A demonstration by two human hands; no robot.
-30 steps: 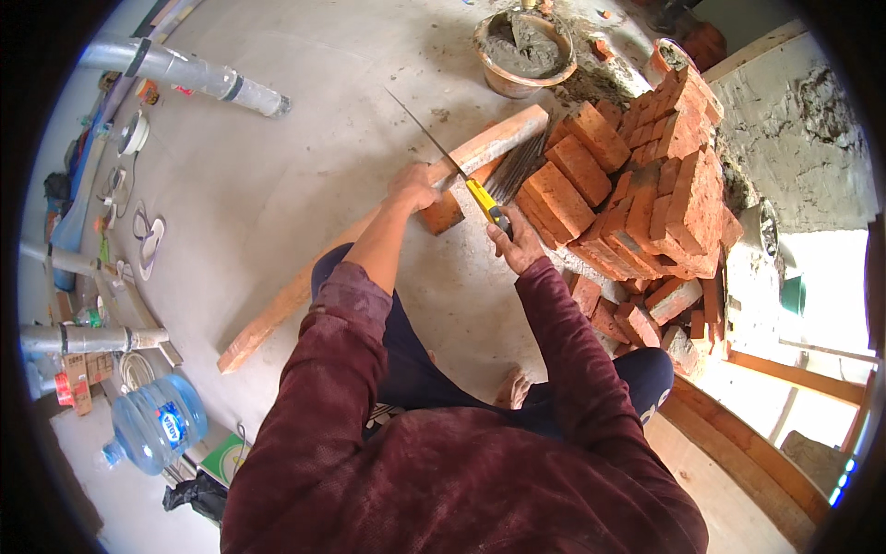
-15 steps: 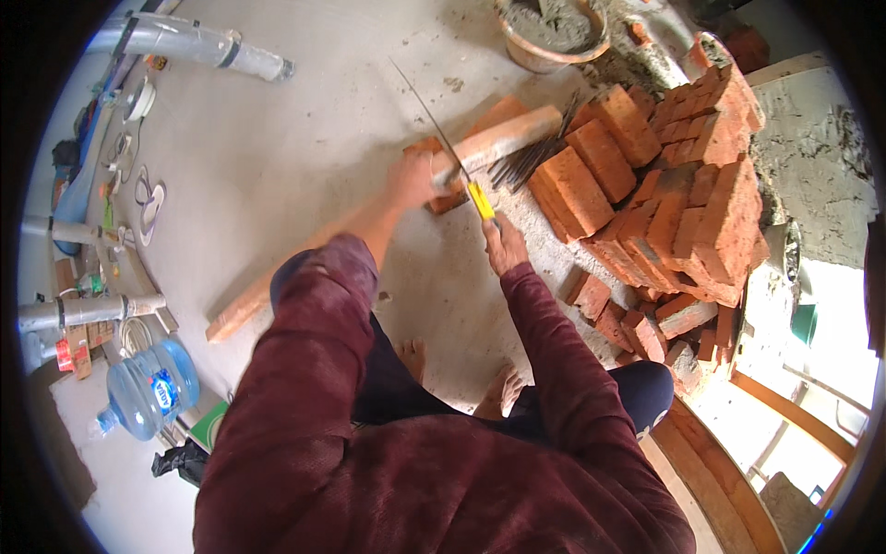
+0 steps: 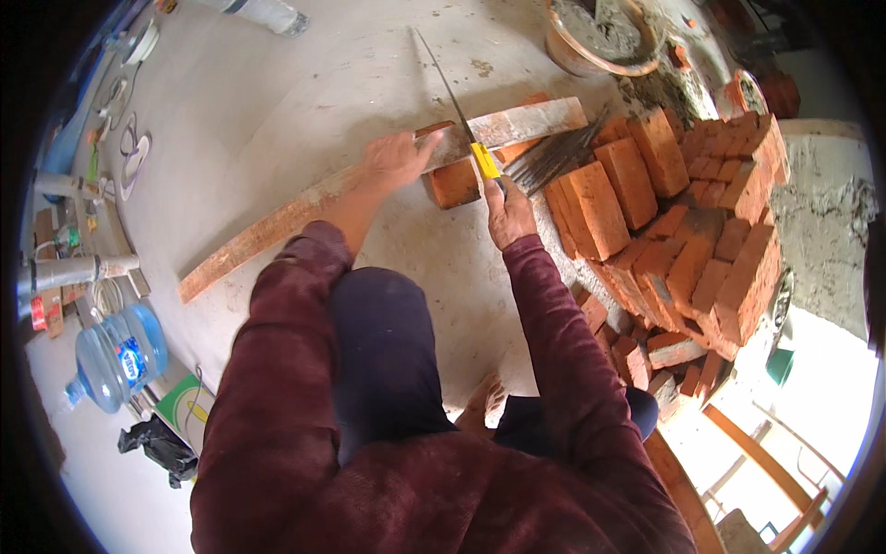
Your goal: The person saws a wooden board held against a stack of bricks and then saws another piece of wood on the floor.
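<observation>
A: Containers first?

B: Upper right, a round tub point(image 3: 565, 48) holds grey, wet-looking mix point(image 3: 611, 39). Right of it, a small orange bucket point(image 3: 731, 97); contents unclear.

A: Left side?

B: 1 clear blue water jug point(image 3: 103, 362), its neck toward the left edge; fill level cannot be told. Near it, a black plastic bag point(image 3: 159, 448), contents hidden.

A: Position of the plank point(image 3: 268, 223)?

B: In front of the person, slanting from lower left to upper right, crossing over 2 bricks point(image 3: 455, 187).

A: Hands?

B: Right hand point(image 3: 510, 214) grips the yellow handle of the saw point(image 3: 484, 161); the blade crosses the plank. Left hand point(image 3: 395, 159) lies on top of the plank, left of the blade; cannot tell whether its fingers wrap around.
</observation>
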